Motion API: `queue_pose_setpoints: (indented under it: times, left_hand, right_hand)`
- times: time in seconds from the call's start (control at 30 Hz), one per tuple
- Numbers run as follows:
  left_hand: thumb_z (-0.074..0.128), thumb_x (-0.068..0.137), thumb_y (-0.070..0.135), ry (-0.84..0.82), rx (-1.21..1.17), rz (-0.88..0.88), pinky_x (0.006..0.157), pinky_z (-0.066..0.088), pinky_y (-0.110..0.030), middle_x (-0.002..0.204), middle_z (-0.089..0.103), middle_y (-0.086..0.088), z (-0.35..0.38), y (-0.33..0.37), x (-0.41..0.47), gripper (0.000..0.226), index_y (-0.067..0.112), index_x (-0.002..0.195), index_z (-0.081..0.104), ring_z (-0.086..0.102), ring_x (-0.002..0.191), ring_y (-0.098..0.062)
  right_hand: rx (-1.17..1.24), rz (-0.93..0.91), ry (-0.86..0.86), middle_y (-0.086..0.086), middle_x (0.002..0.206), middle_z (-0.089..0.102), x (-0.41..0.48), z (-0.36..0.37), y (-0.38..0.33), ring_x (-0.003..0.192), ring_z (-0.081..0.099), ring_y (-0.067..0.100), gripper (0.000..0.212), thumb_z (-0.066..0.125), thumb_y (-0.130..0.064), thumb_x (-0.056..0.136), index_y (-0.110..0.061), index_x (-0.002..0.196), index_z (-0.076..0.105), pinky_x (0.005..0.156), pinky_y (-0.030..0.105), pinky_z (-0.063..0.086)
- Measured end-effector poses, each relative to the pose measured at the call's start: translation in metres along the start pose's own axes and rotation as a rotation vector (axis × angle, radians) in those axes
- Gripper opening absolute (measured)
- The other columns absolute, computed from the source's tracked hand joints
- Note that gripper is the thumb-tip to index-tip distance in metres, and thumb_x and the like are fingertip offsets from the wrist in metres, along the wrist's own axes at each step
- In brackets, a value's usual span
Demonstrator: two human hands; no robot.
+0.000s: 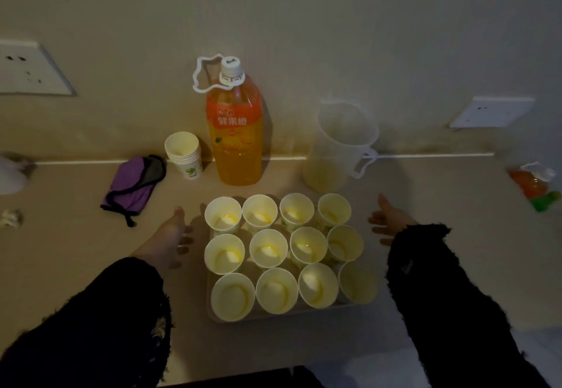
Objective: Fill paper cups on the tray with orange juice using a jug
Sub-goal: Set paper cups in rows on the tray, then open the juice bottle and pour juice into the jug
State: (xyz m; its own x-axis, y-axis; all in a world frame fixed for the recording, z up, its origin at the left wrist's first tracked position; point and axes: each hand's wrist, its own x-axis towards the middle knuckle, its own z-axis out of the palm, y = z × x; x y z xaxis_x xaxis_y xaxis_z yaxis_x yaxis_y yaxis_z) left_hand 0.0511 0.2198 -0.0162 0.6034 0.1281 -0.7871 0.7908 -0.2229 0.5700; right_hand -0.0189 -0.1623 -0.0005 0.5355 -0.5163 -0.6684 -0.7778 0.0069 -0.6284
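Wall: plain, beige-cream, matt, dimly and unevenly lit, brightest toward the middle. Fittings: two white socket plates on the wall, a larger one at far left and a smaller one at right, lower down. Furniture: beige tabletop set against the wall, a thin white strip along the join; a pale grey surface shows beyond its near edge.
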Motion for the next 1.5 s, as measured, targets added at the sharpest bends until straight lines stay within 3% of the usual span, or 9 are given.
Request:
queue_pose_setpoints:
  times: [0.1,0.23,0.33,0.43,0.83,1.0,1.23,1.33,1.5]
  left_hand:
    - [0.02,0.098,0.058,0.016,-0.025,0.087,0.111,0.019,-0.05,0.147,0.037,-0.017,-0.002,0.027,-0.012,0.07,0.006,0.141,0.039,0.03,0.137,-0.035]
    - [0.022,0.1,0.052,0.062,-0.081,0.287,0.109,0.022,-0.044,0.149,0.034,-0.013,-0.005,0.057,-0.019,0.065,0.008,0.147,0.029,0.032,0.135,-0.031]
    - [0.022,0.1,0.052,0.083,-0.125,0.359,0.107,0.023,-0.044,0.149,0.034,-0.013,-0.005,0.074,-0.023,0.066,0.006,0.146,0.031,0.033,0.134,-0.031]
    - [0.024,0.098,0.055,0.113,-0.166,0.365,0.109,0.021,-0.048,0.147,0.036,-0.015,-0.007,0.079,-0.025,0.067,0.007,0.144,0.036,0.032,0.135,-0.032]
    - [0.024,0.099,0.054,0.191,-0.251,0.321,0.106,0.025,-0.049,0.141,0.044,-0.014,0.014,0.089,-0.034,0.062,0.009,0.136,0.045,0.039,0.131,-0.032]
    - [0.024,0.099,0.053,0.204,-0.267,0.304,0.105,0.028,-0.049,0.138,0.047,-0.013,0.02,0.098,-0.036,0.06,0.011,0.134,0.047,0.042,0.127,-0.03]
    - [0.024,0.099,0.054,0.162,-0.258,0.327,0.103,0.029,-0.048,0.135,0.049,-0.012,0.017,0.104,-0.039,0.058,0.012,0.131,0.048,0.045,0.125,-0.028]
    - [0.023,0.1,0.053,0.118,-0.262,0.346,0.103,0.029,-0.046,0.135,0.05,-0.012,0.012,0.105,-0.038,0.057,0.012,0.13,0.048,0.046,0.124,-0.027]
    - [0.019,0.101,0.049,0.01,-0.288,0.377,0.103,0.028,-0.044,0.132,0.053,-0.01,0.004,0.112,-0.044,0.052,0.015,0.125,0.051,0.049,0.12,-0.027]
  right_hand:
    - [-0.073,-0.172,0.047,0.019,0.124,0.059,-0.014,-0.002,-0.036,0.112,0.054,0.033,0.062,0.042,-0.052,0.095,0.003,0.122,0.054,0.1,0.046,0.039]
    - [-0.292,-0.426,0.112,0.013,0.09,0.06,-0.019,-0.001,-0.078,0.089,0.058,0.029,0.041,0.054,-0.046,0.091,-0.007,0.101,0.061,0.075,0.032,0.041]
    - [-0.316,-0.459,0.226,0.016,0.129,0.054,-0.01,0.001,-0.106,0.115,0.054,0.033,0.059,0.054,-0.042,0.092,0.0,0.134,0.046,0.087,0.036,0.04]
    - [-0.443,-0.364,0.29,0.023,0.131,0.052,0.003,0.006,-0.125,0.117,0.051,0.036,0.059,0.038,-0.043,0.099,0.004,0.135,0.044,0.092,0.037,0.039]
    - [-0.362,-0.277,0.064,0.014,0.063,0.062,0.036,0.007,-0.129,0.049,0.055,0.024,0.064,0.029,-0.05,0.1,0.002,0.077,0.058,0.058,0.029,0.047]
    - [-0.476,-0.377,0.051,0.015,0.064,0.062,0.033,0.02,-0.13,0.068,0.064,0.033,0.069,0.025,-0.051,0.099,-0.003,0.063,0.057,0.084,0.044,0.053]
    - [-0.566,-0.364,0.077,0.018,0.074,0.067,0.03,0.023,-0.136,0.078,0.065,0.036,0.082,0.013,-0.065,0.093,-0.004,0.067,0.06,0.089,0.044,0.049]
    - [-0.776,-0.503,0.311,0.023,0.116,0.059,0.017,0.014,-0.151,0.104,0.057,0.038,0.091,0.01,-0.073,0.085,-0.004,0.112,0.062,0.096,0.046,0.043]
    - [-0.487,-1.026,0.293,0.014,0.12,0.062,-0.083,0.056,-0.207,0.109,0.057,0.029,0.032,0.053,-0.028,0.094,-0.007,0.115,0.064,0.092,0.031,0.04]
